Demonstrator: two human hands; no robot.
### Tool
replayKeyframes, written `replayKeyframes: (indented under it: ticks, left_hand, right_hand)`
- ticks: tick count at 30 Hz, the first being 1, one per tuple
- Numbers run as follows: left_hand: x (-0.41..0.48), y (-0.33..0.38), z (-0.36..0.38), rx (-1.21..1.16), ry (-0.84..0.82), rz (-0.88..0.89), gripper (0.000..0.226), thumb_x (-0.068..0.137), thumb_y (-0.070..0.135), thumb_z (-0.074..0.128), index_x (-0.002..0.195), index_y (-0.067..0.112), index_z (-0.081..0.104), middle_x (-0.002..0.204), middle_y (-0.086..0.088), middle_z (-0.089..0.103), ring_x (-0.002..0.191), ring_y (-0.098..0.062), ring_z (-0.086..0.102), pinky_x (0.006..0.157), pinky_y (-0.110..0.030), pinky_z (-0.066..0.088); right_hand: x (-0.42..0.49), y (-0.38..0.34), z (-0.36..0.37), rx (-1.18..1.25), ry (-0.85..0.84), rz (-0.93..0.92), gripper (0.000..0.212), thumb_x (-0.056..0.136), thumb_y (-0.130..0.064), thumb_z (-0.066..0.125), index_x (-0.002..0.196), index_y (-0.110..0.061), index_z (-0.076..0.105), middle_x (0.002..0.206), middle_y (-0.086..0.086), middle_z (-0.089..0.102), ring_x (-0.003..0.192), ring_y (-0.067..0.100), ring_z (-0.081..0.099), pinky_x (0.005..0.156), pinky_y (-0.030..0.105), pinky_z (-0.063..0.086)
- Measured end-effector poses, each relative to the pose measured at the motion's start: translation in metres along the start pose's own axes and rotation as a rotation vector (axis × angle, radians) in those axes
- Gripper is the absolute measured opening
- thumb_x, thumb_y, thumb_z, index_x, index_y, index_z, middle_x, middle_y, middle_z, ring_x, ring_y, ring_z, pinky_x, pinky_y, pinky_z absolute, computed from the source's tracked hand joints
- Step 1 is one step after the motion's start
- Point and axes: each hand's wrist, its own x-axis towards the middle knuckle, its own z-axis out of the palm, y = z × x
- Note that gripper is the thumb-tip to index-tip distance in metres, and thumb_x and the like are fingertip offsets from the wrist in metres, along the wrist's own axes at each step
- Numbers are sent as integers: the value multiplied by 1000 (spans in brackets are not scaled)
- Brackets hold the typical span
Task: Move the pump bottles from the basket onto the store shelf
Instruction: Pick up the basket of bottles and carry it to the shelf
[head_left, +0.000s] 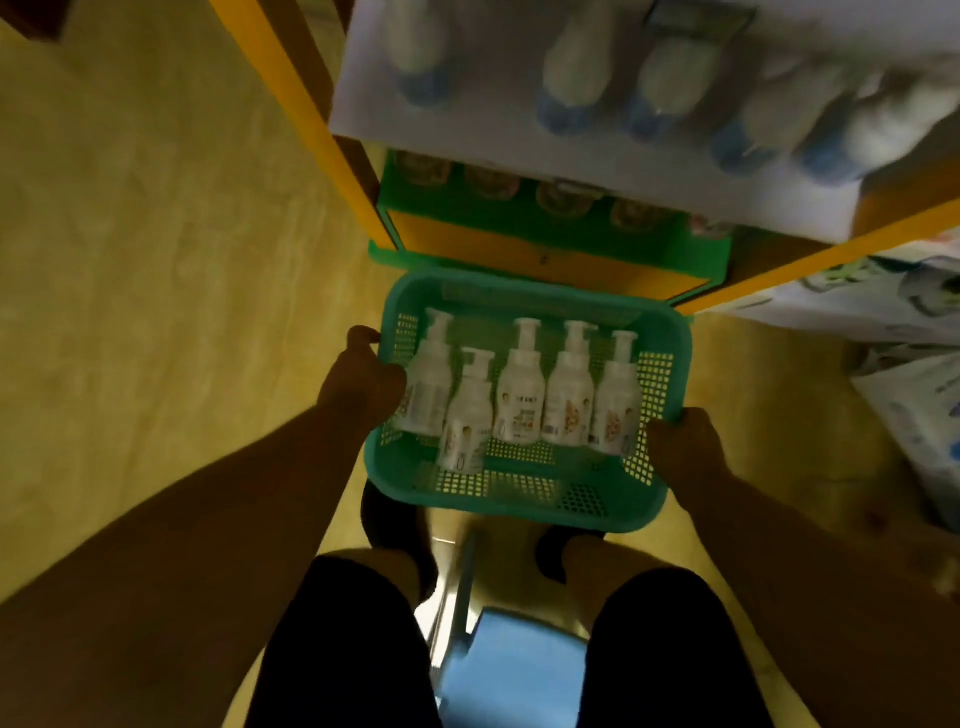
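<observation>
The left hand (363, 382) and right hand (685, 449) grip the basket's (540, 283) sides, with five pump bottles (519, 397) lying flat between them, pumps pointing toward the shelf (571, 171).

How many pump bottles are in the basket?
5. All lie in the basket, pumps toward the shelf: first bottle by the left hand, second bottle set nearer the person, third bottle, fourth bottle, fifth bottle by the right hand. None looks hidden.

Green perforated plastic basket (524, 506) gripped at its side rims by left hand (363, 379) and right hand (685, 447); five white plastic pump bottles (519, 395) lie inside, below the yellow-framed store shelf (545, 260).
</observation>
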Motion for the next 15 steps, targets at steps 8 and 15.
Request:
replayKeyframes:
  ticks: [8,15]
  left_hand:
    - [117,-37,100,-77,-13,-136,57,86,27,55,139,26,35,99,-8,67,72,-23,67,50,-31,50]
    - [205,-45,176,-220,65,-240,61,90,21,55,145,36,36,107,-4,61,75,-21,67,45,-28,53]
  right_hand:
    - [135,13,101,14,-10,84,34,93,-15,54,122,2,58,100,18,63,66,24,57,44,20,38]
    - [240,5,167,29,-35,232,34,103,-15,49,132,3,53,125,22,59,113,39,59,77,32,44]
